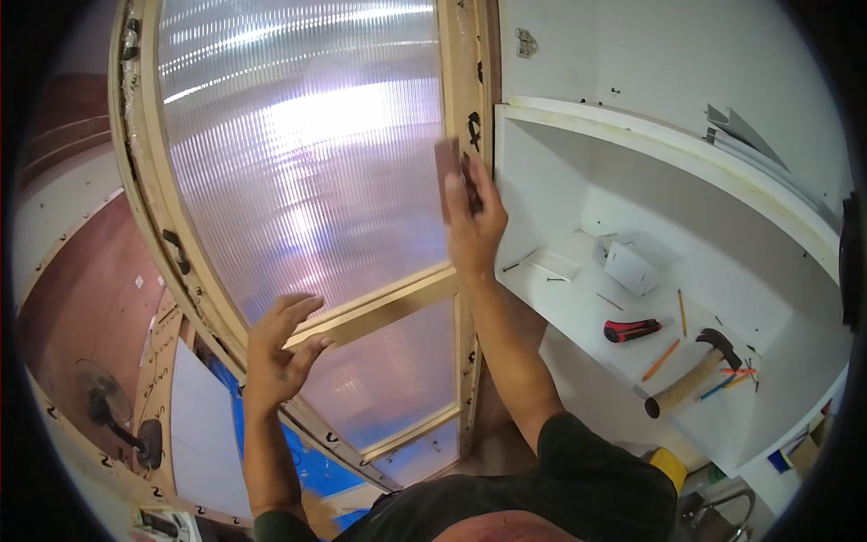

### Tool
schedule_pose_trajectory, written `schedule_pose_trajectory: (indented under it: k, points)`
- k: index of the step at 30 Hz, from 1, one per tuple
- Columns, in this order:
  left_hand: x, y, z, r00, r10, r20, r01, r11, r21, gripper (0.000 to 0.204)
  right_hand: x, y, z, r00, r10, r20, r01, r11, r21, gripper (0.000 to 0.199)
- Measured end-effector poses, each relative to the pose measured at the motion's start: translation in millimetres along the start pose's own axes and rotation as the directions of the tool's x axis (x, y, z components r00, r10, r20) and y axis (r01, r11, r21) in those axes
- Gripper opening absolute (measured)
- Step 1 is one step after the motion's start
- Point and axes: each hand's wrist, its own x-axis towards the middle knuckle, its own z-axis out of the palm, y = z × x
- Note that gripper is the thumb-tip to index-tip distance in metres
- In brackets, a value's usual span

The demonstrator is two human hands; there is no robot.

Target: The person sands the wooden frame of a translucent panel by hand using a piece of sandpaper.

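Observation:
My right hand (474, 217) is raised along the right side of a wooden frame and grips a brown rectangular block (448, 172), slightly blurred. The block is close to the right upright; whether it touches the wood I cannot tell. My left hand (280, 352) is open, with fingers and thumb apart and nothing between them. It is near the left end of the frame's wooden crossbar (384, 305). Ribbed translucent panels (316, 181) fill the tall frame and reflect bright light.
On the right, a white open cabinet (542, 172) holds a hammer (686, 379), a red-and-black utility knife (632, 331), pencils and loose screws. A fan (108, 406) stands at the far left. Blue sheeting (307, 465) shows below the frame. A metal hinge (526, 42) is on the wall.

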Motion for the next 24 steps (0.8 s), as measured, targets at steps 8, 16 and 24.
schedule_pose_trajectory:
  k: [8, 16, 24]
  points:
    - [-52, -29, -36, 0.981, -0.120, -0.154, 0.119, 0.993, -0.018, 0.028, 99, 18, 40, 0.948, -0.294, -0.119, 0.295, 0.955, -0.007, 0.048]
    - [-83, -66, -81, 0.919, -0.136, -0.370, 0.140, 0.990, -0.015, 0.020, 113, 35, 48, 0.851, -0.521, -0.069, 0.463, 0.805, -0.372, 0.048]
    - [-88, -91, -91, 0.872, -0.161, -0.462, 0.144, 0.987, -0.073, 0.021, 122, 44, 47, 0.793, -0.606, -0.055, 0.519, 0.721, -0.459, 0.045]
